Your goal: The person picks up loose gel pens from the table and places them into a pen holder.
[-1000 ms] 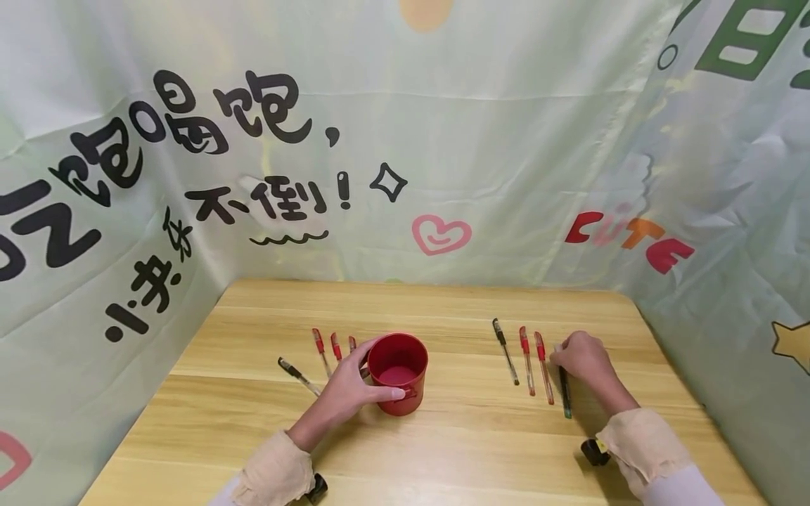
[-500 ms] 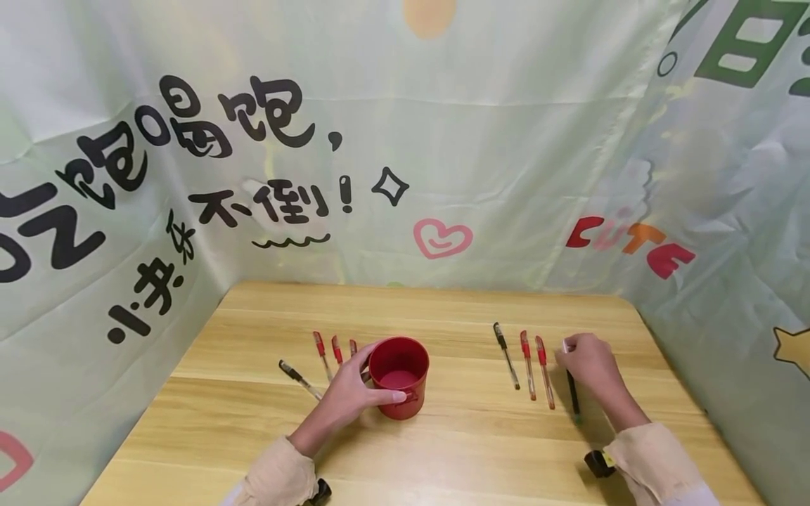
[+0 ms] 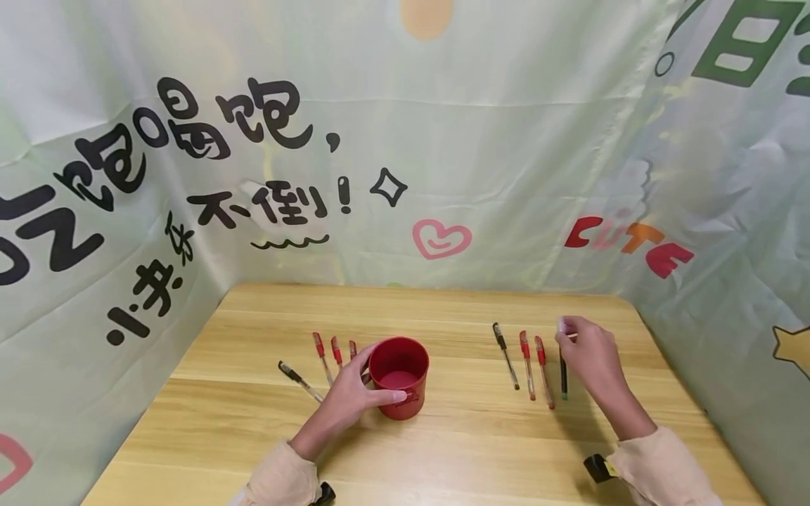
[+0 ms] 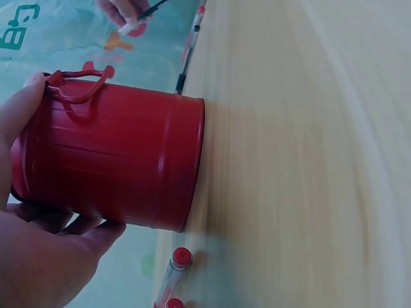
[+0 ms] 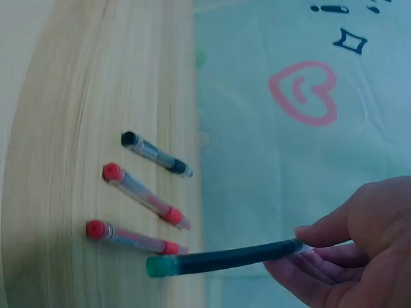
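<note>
My left hand [image 3: 351, 400] grips the side of a red cup [image 3: 414, 404], thumb near its small looped handle [image 4: 80, 96] and fingers round the far side. The cup stands upright on the table, and its inside shows bare red. Over at the right, my right hand [image 3: 591, 348] pinches a dark marker [image 3: 564, 376] by its upper end. The marker's green end [image 5: 160, 266] points away from the fingers, and in the right wrist view it overlaps a red pen. The marker is raised off the wooden table.
Left of the right hand lie two red pens [image 3: 528, 365] [image 3: 544, 371] and a black pen [image 3: 505, 355]. Behind the left hand are several red pens [image 3: 319, 344] and another black pen [image 3: 291, 371]. Printed cloth [image 3: 506, 154] walls the wooden table [image 3: 443, 309] at the back and sides.
My right hand has lifted the marker off the table and moved it slightly up and away. The left hand and the cup stay in place.
</note>
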A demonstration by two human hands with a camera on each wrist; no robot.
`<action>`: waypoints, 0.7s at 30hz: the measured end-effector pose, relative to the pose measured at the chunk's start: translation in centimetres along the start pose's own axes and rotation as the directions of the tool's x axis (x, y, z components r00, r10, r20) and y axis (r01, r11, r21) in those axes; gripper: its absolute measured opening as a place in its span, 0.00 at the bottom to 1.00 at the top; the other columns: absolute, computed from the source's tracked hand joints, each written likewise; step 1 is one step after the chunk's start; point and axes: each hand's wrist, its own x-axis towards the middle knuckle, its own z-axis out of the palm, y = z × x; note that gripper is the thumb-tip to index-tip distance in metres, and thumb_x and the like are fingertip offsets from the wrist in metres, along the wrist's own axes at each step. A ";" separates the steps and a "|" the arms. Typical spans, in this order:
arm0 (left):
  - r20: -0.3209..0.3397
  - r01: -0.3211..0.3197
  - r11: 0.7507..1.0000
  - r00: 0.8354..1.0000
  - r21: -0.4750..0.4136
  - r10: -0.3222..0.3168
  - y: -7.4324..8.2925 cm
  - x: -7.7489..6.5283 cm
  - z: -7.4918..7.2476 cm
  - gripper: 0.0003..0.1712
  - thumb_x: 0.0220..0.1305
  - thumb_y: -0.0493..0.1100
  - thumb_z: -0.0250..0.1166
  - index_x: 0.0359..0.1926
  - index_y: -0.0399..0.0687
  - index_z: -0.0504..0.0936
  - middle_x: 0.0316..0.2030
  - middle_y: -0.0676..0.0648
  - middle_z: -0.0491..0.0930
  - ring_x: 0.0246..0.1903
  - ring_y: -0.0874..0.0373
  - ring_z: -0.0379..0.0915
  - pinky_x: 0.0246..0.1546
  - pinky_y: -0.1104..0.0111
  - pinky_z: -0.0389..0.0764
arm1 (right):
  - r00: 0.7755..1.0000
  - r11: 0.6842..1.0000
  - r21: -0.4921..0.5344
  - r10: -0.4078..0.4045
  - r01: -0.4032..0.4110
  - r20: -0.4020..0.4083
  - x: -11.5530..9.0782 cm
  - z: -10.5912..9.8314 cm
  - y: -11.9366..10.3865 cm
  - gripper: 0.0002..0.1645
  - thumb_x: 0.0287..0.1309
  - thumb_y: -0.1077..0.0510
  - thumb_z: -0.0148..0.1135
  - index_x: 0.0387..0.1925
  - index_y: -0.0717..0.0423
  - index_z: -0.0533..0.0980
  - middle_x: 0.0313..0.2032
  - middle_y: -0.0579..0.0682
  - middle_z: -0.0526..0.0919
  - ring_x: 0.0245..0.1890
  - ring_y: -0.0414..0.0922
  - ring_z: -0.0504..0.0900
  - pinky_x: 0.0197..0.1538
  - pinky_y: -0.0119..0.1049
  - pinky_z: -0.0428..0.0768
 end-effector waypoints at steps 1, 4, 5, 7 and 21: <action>0.000 -0.002 1.000 1.000 -0.004 0.002 0.0 0.0 0.0 0.53 0.47 0.47 0.86 0.73 0.61 0.69 0.68 0.45 0.76 0.68 0.40 0.73 0.66 0.46 0.78 | 1.000 1.000 0.014 -0.014 0.014 -0.022 -0.1 0.0 -0.3 0.21 0.69 0.63 0.60 0.57 0.74 0.78 0.47 0.72 0.86 0.41 0.65 0.87 0.36 0.53 0.86; 0.003 -0.003 1.000 1.000 -0.019 0.003 0.1 -0.1 0.1 0.53 0.47 0.46 0.85 0.73 0.61 0.69 0.68 0.45 0.76 0.68 0.39 0.73 0.66 0.46 0.79 | 0.997 0.998 0.039 -0.038 0.041 -0.069 -0.4 0.2 -1.1 0.21 0.70 0.62 0.61 0.58 0.72 0.78 0.46 0.71 0.86 0.40 0.63 0.88 0.32 0.47 0.85; 0.003 -0.002 1.000 1.000 -0.022 0.002 0.1 -0.1 0.2 0.53 0.48 0.45 0.85 0.74 0.61 0.69 0.68 0.44 0.75 0.68 0.39 0.73 0.66 0.46 0.78 | 0.996 0.998 0.043 -0.043 0.046 -0.074 -0.5 0.1 -1.4 0.21 0.70 0.62 0.61 0.58 0.72 0.78 0.47 0.71 0.86 0.41 0.63 0.88 0.32 0.46 0.85; 0.004 0.005 1.000 1.000 -0.028 -0.005 0.1 -0.1 0.2 0.53 0.48 0.45 0.85 0.74 0.60 0.69 0.68 0.45 0.75 0.68 0.40 0.72 0.67 0.45 0.78 | 0.996 0.997 0.051 -0.052 0.056 -0.079 -0.6 0.1 -2.0 0.21 0.71 0.62 0.61 0.59 0.71 0.77 0.47 0.70 0.86 0.42 0.63 0.87 0.32 0.47 0.85; 0.028 -0.032 0.999 0.999 -0.008 0.032 0.1 -0.4 0.9 0.52 0.48 0.50 0.85 0.73 0.61 0.70 0.67 0.49 0.76 0.68 0.43 0.72 0.66 0.45 0.78 | 0.990 0.989 0.106 -0.096 0.107 -0.100 -1.3 -0.1 -5.0 0.19 0.71 0.61 0.64 0.57 0.69 0.79 0.45 0.67 0.87 0.44 0.61 0.87 0.39 0.52 0.87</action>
